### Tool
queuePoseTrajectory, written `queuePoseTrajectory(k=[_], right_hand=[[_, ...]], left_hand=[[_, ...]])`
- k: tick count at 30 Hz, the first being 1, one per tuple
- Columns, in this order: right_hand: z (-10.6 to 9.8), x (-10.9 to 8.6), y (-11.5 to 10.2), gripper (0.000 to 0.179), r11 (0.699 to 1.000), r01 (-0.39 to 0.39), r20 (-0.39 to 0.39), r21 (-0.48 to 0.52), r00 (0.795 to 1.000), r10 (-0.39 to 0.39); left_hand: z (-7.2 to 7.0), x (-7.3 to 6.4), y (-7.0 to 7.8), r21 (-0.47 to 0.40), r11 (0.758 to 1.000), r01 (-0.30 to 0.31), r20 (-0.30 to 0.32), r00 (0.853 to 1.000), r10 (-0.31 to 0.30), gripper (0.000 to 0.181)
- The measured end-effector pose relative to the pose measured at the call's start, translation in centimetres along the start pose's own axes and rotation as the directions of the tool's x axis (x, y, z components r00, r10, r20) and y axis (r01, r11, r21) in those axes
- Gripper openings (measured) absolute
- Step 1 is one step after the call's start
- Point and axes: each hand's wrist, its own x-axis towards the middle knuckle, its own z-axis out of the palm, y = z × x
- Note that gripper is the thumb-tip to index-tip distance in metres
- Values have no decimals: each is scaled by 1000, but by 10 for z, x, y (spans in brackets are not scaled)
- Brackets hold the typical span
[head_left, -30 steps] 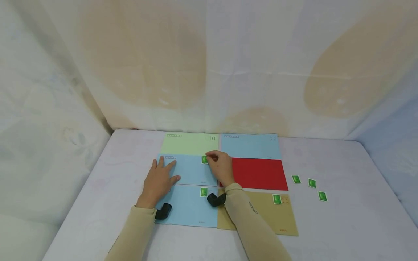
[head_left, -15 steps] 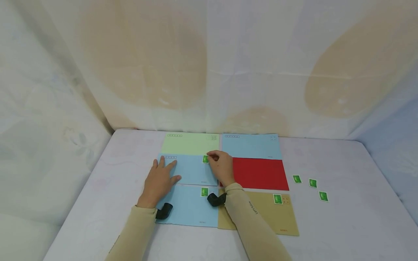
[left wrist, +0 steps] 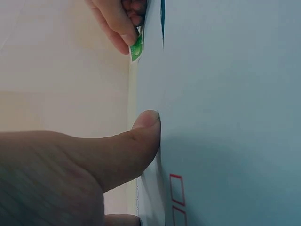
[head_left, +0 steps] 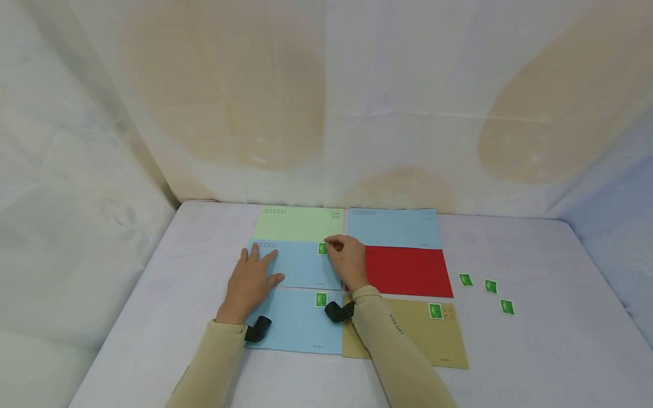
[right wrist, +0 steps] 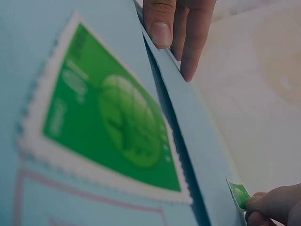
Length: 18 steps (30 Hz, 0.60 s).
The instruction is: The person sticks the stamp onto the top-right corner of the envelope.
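Note:
My right hand (head_left: 348, 262) pinches a green postage stamp (head_left: 322, 249) by its right side at the upper right corner of a light blue envelope (head_left: 303, 269). In the right wrist view, that stamp (right wrist: 239, 194) stands slightly tilted, one edge at the paper. My left hand (head_left: 250, 286) rests with fingers spread on the left part of the same envelope, and its thumb (left wrist: 146, 123) presses near the lower edge. Closer to me lies another blue envelope (head_left: 296, 328) bearing a stamp (head_left: 321, 299), which looms large in the right wrist view.
Behind lie a pale green envelope (head_left: 296, 224) and a blue one (head_left: 393, 229). On the right are a red envelope (head_left: 408, 272) and a tan one (head_left: 413, 323) bearing a stamp (head_left: 436, 311). Three loose stamps (head_left: 491, 286) lie on the white tabletop (head_left: 551, 340) farther right.

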Motion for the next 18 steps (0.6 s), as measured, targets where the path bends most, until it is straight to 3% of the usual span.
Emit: queuePoseTrajectory(k=[18], right_hand=[[1, -2, -1, 16, 1000, -16, -9, -11, 1000, 16]], left_hand=[[2, -1, 0, 3, 1000, 7, -5, 1000, -7, 62]])
